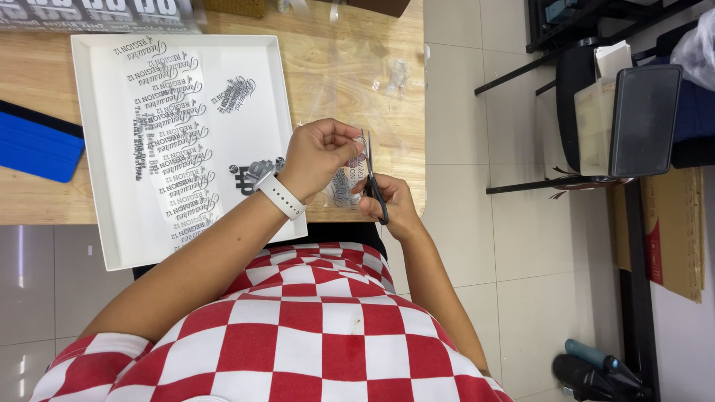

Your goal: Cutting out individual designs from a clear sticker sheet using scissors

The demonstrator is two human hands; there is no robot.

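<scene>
Shirt (pixel 298 327): red and white checkerboard. Watch strap (pixel 281 196): plain white. Scissors (pixel 375 190): black handles, grey metal blades. Clear film piece (pixel 344 182): transparent with dark script print. Tray (pixel 97 223): white, carrying a long clear strip (pixel 173 141) of repeated black lettering. Table (pixel 350 45): light wood grain. Squeegee (pixel 37 145): blue with a black edge. Floor (pixel 462 112): pale grey tiles. Cardboard sheet (pixel 678 231): brown, with a red border. Chair back (pixel 644 119): black.

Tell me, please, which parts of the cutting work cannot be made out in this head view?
- Printed film piece: mostly covered by the left hand and right hand.
- Scissors: handles hidden inside the right hand; whether the blades touch the film is too small to tell.
- White tray: near corner hidden by the left forearm.
</scene>
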